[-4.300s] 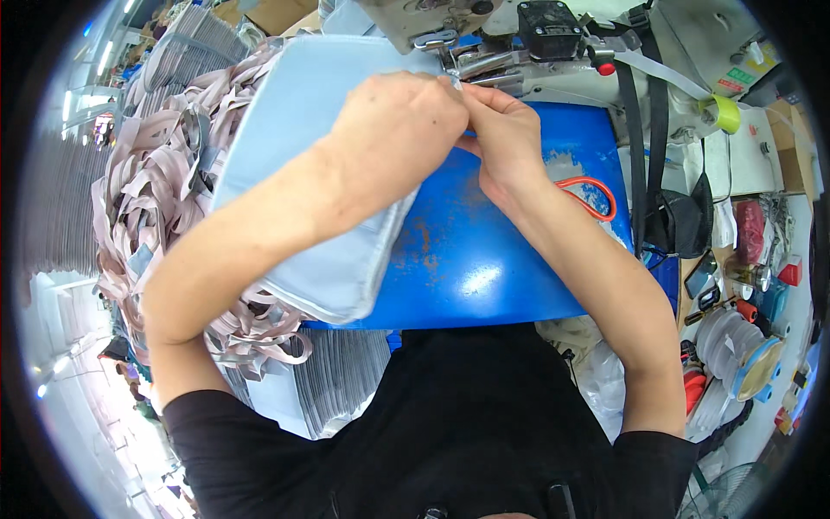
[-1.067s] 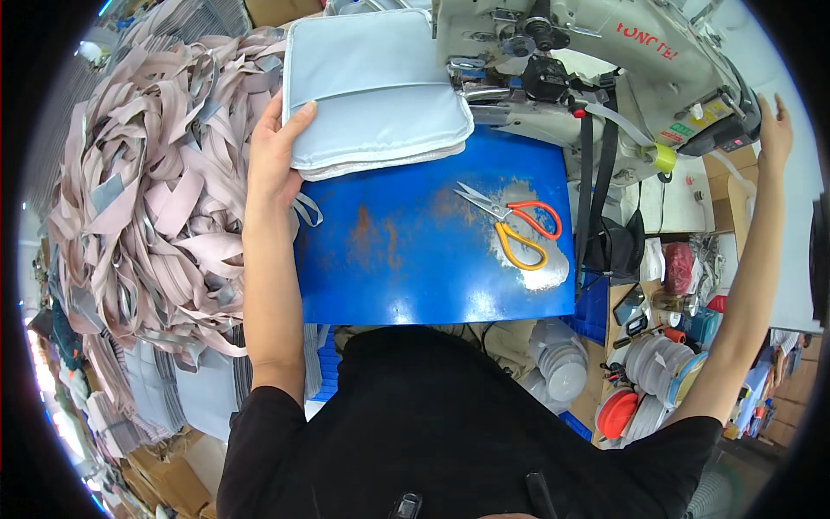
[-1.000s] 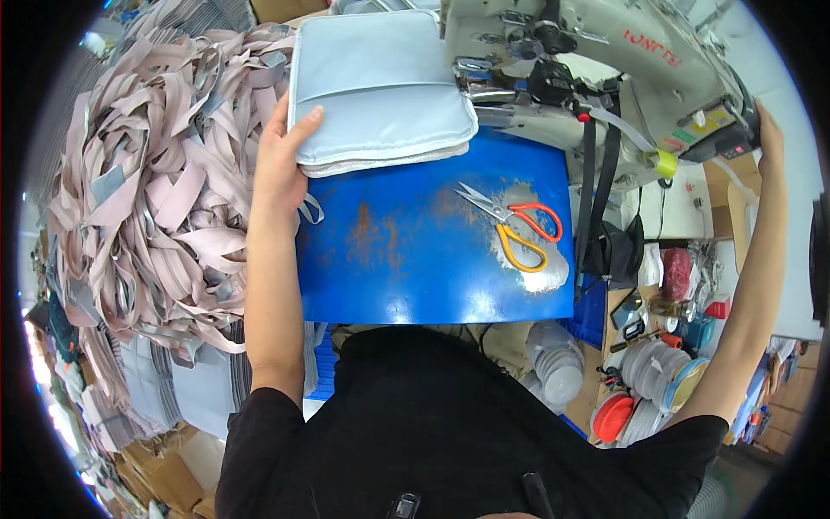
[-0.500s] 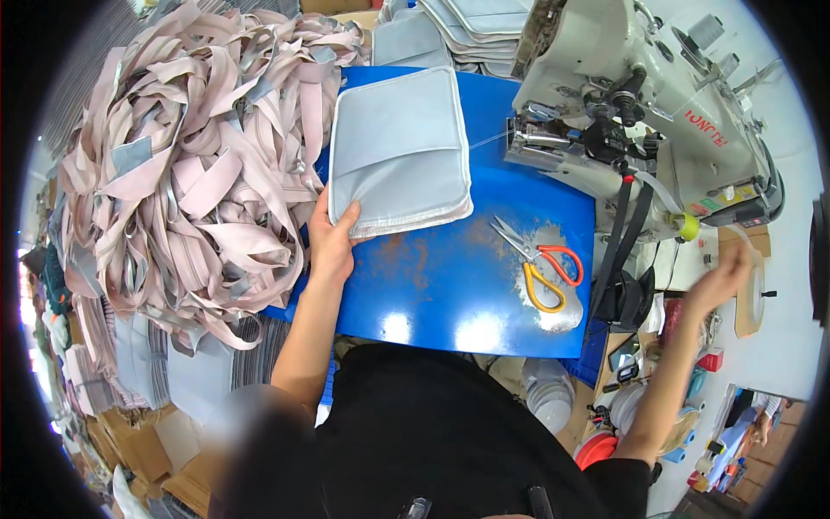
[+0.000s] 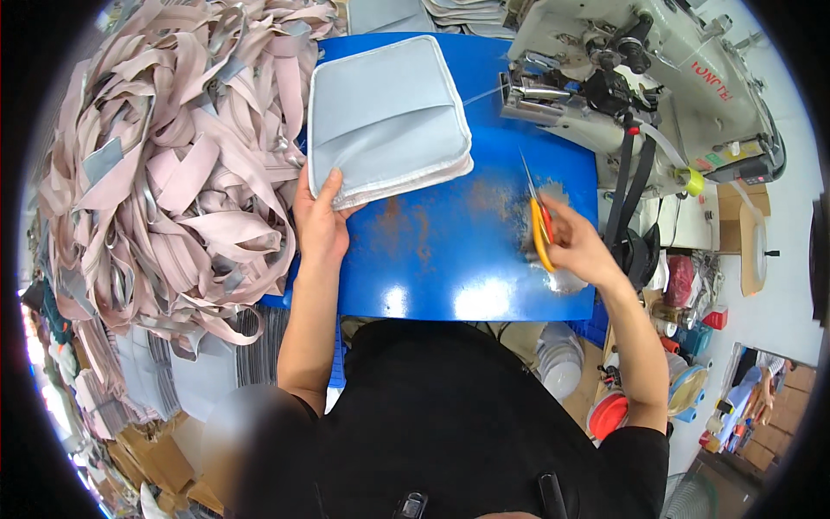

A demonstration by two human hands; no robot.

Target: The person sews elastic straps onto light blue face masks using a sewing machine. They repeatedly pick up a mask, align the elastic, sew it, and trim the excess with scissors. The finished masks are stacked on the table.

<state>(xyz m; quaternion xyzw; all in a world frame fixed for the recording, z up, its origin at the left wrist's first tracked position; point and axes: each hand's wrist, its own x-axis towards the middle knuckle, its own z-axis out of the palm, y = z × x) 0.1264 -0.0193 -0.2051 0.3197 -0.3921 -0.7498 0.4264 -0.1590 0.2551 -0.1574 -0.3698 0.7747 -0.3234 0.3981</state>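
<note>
My left hand (image 5: pixel 324 212) grips the near left corner of a grey sewn fabric pouch (image 5: pixel 385 108), thumb on top and fingers underneath. White edging runs round the pouch, and a slanting fold crosses its face. Thread stretches from its right side toward the sewing machine (image 5: pixel 571 91). Over the right part of the blue table (image 5: pixel 415 277), my right hand (image 5: pixel 571 242) is closed on scissors (image 5: pixel 541 229) with one orange-red and one yellow handle. Their blades point away from me, tilted up on edge.
A high heap of pink and grey fabric strips (image 5: pixel 173 173) fills the left side. Stacked grey panels (image 5: pixel 199 372) lie below it, and more grey pieces (image 5: pixel 389 16) sit behind the table. A roll of white tape (image 5: pixel 759 251) hangs right of the machine.
My right hand has come in from beside the machine at the right and taken hold of the scissors, which lay on the table. The pouch has shifted slightly left and away in view.
</note>
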